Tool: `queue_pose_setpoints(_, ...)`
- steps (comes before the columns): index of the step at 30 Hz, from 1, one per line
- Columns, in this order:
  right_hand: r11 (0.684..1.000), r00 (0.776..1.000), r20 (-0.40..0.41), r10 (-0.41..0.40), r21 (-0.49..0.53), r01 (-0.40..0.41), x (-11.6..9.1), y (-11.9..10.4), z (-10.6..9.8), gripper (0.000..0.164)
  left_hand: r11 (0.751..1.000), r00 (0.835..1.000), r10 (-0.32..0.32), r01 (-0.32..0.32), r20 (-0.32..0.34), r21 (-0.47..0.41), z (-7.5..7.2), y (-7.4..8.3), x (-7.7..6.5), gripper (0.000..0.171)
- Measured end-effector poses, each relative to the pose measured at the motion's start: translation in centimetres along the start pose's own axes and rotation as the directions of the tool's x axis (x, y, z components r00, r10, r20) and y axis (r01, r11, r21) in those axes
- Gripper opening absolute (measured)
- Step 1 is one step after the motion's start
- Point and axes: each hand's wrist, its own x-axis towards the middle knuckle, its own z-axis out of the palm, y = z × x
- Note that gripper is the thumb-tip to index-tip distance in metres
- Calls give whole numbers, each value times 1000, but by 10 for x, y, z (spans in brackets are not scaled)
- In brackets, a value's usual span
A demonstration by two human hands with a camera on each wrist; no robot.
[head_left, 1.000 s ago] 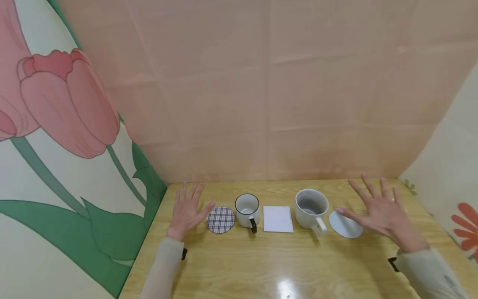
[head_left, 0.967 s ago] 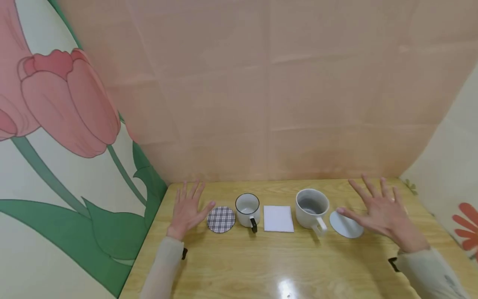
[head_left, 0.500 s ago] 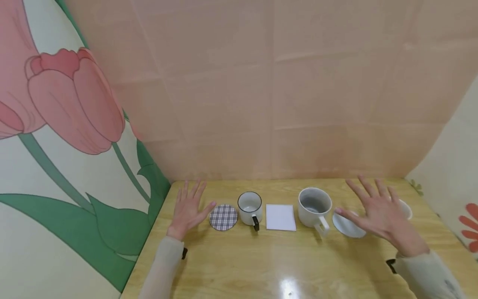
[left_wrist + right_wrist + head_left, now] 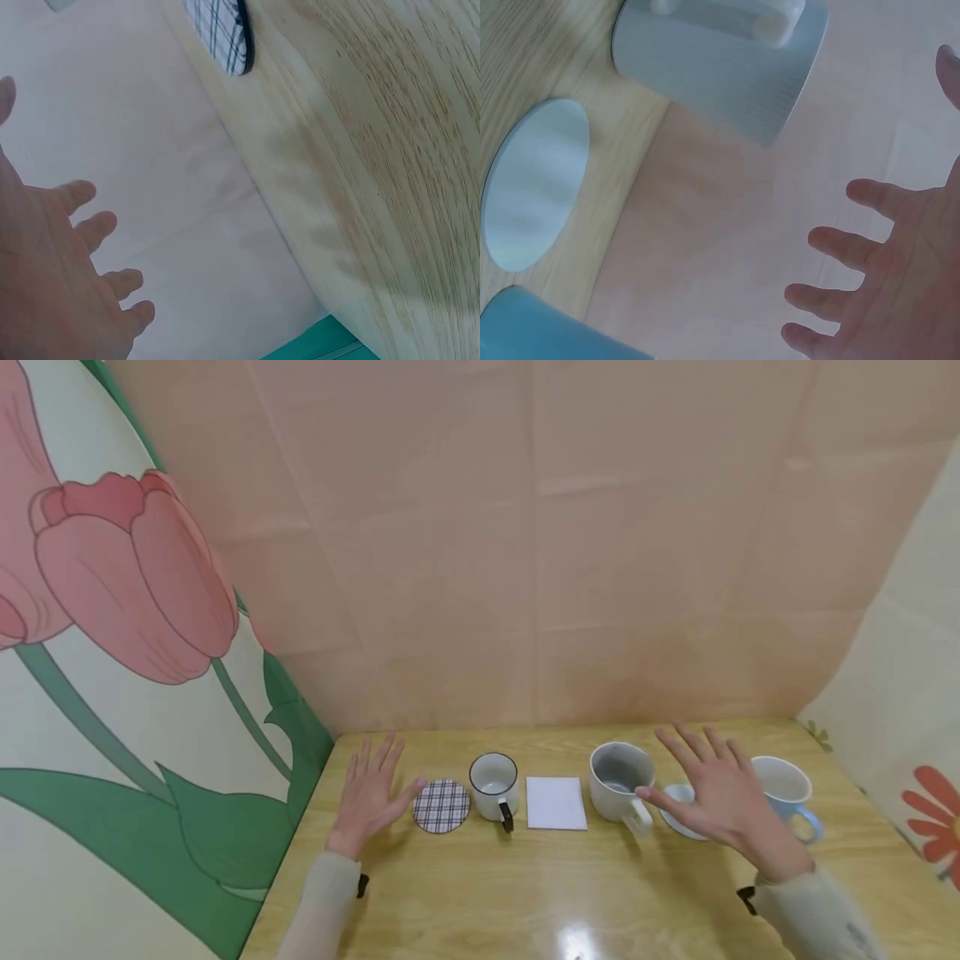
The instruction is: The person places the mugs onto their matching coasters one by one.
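Note:
My left hand (image 4: 370, 793) is held with fingers spread above the table, just left of a round plaid coaster (image 4: 442, 806). It holds nothing. A small white mug (image 4: 493, 781) with a black rim and black handle stands right of that coaster, followed by a square white coaster (image 4: 557, 803). Farther right is a larger white mug (image 4: 617, 789). My right hand (image 4: 716, 797), also spread and holding nothing, hovers over a round pale coaster (image 4: 536, 184), partly covering it in the head view. Beyond this hand stands a mug with a blue lower part and handle (image 4: 783, 785).
The mugs and coasters stand in a row on a wood-grain table (image 4: 480, 893). A pinkish-beige cloth (image 4: 450, 568) hangs behind the table's far edge. At the left is a panel with printed tulips (image 4: 135, 585); another printed panel (image 4: 907, 693) borders the right side.
My right hand has moved left toward the larger white mug, uncovering the blue-handled mug. My left hand has barely moved. The head view has shifted slightly.

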Motion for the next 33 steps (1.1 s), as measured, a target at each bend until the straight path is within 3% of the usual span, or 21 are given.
queue_pose_setpoints(11, 995, 995, -73, -74, 54, 78, 0, -9, 10, 91, 1000, 999, -28, 28, 22, -14, 6, 2, -3, 84)
queue_pose_setpoints(28, 980, 980, -144, -136, 124, 154, 0, -25, 18, 88, 997, 1000, 16, -16, -11, -71, 15, 5, -9, 79)
queue_pose_setpoints(33, 966, 970, -179, -167, 165, 197, -1, -33, 23, 88, 995, 1000, 5, -2, 21, -103, 16, 4, -14, 78)
